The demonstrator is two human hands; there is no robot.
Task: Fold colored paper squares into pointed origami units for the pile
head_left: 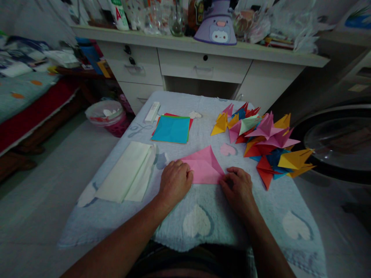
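A sheet of pink origami paper (204, 170) lies partly folded on the cloth-covered table, with one corner pointing away from me. My left hand (176, 175) is closed over its left side, fingers curled and pressing the paper down. At the lower right corner, the thumb and fingers of my right hand (238, 185) pinch the edge. Beyond the sheet rests a stack of coloured square paper (171, 129), blue on top. To the right sits a pile of folded paper cranes (266, 131) in pink, yellow, red, blue and pale green.
A folded pale cloth or paper (127, 172) lies at the left, and a small white box (152, 112) behind it. Past the table stands a white desk (203, 70) with drawers. A pink waste bin (108, 117) is on the floor; a round-doored machine (339, 139) is at right.
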